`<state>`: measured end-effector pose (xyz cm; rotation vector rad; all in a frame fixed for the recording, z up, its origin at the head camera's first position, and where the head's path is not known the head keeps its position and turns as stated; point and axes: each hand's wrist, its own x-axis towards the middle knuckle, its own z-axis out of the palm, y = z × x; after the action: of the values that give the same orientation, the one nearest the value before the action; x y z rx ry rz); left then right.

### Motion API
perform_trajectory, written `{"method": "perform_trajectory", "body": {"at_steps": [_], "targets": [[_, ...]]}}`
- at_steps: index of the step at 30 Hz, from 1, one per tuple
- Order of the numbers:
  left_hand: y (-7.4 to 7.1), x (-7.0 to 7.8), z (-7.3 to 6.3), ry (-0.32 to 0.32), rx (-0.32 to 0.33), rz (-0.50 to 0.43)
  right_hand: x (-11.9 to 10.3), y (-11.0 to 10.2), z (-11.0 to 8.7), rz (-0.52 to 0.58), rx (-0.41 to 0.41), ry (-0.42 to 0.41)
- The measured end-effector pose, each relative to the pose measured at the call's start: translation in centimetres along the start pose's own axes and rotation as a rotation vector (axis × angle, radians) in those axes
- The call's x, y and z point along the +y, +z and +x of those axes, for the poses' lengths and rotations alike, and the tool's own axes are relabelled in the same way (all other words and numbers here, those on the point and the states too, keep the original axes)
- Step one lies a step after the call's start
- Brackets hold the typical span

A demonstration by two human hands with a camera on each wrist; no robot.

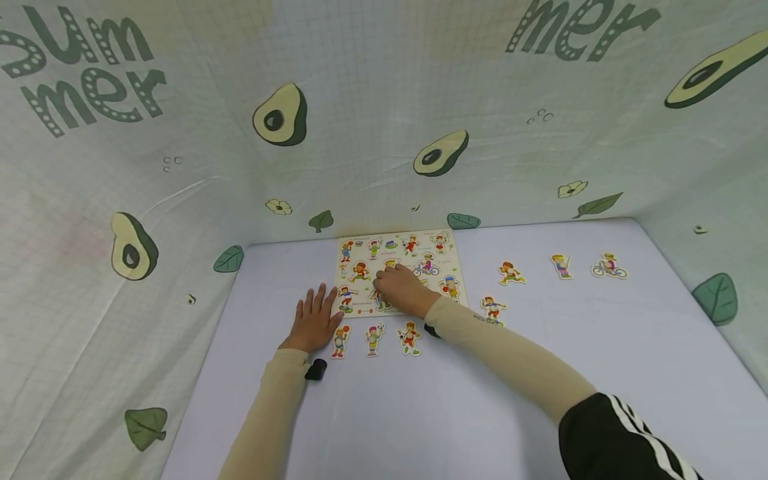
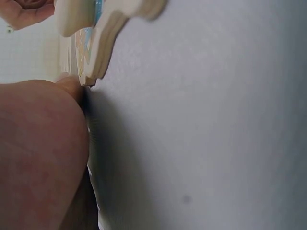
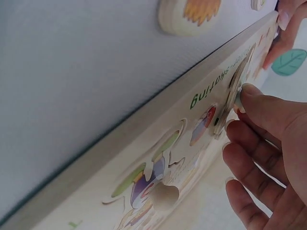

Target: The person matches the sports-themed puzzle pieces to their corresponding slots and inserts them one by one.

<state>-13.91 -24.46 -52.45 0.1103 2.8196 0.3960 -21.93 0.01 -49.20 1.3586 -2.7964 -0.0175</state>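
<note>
A wooden puzzle board with printed sports figures lies at the back of the white table. My right hand is over its middle. In the right wrist view, its thumb and fingers pinch a wooden puzzle piece by the knob, at the board beside the green "skating" lettering. Whether that piece sits fully in its recess, I cannot tell. Spread flat, my left hand rests on the table at the board's left edge. Near its thumb lies a basketball-player puzzle piece, whose thick edge shows in the left wrist view.
In front of the board lie a green-clothed figure piece and a soccer-player piece. To the right are a skateboarder piece, a runner piece, a batter piece and a cyclist piece. An avocado-print cloth hangs behind.
</note>
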Motion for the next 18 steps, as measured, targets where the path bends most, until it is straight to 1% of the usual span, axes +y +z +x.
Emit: {"method": "perform_trajectory", "body": {"at_steps": [3,8,11,18], "targets": [[0.01,0.03,0.06,-0.002,-0.006,0.008,0.00,-0.12,-0.02,0.009,0.000,0.000],[-0.53,0.65,-0.30,-0.023,-0.018,0.006,-0.08,-0.37,-0.02,0.034,0.004,-0.005],[-0.67,0.87,-0.48,-0.024,-0.005,-0.002,-0.13,-0.45,-0.02,0.039,0.001,-0.007],[-0.10,0.33,-0.23,-0.006,0.003,-0.015,-0.22,-0.37,-0.02,0.074,-0.012,-0.010]]}}
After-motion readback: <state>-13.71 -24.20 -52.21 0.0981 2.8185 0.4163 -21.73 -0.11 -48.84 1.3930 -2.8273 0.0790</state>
